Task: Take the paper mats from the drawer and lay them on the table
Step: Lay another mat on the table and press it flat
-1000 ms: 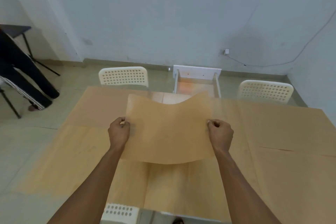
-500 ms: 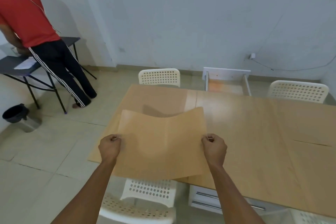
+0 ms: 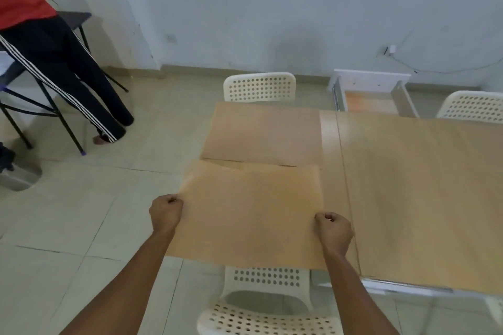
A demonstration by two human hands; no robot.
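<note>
I hold a tan paper mat (image 3: pixel 250 215) flat over the near left corner of the table (image 3: pixel 329 128). My left hand (image 3: pixel 166 212) pinches its left edge and my right hand (image 3: pixel 333 231) pinches its right edge. Its near edge hangs past the table. Another paper mat (image 3: pixel 261 133) lies flat on the far left part of the table, just beyond the one I hold. More tan paper (image 3: pixel 424 185) covers the table to the right. The white drawer (image 3: pixel 373 81) stands open at the table's far side, with an orange-tan sheet inside.
White perforated chairs stand at the far side (image 3: pixel 260 87), the far right (image 3: pixel 473 106) and right below me (image 3: pixel 268 304). A person in a red top and striped black trousers (image 3: pixel 54 62) stands at a black folding table at the left. A bin (image 3: pixel 16 174) sits on the floor.
The mat has come down from a raised, curved hold to nearly flat at the table's near left corner. My view has swung left and down.
</note>
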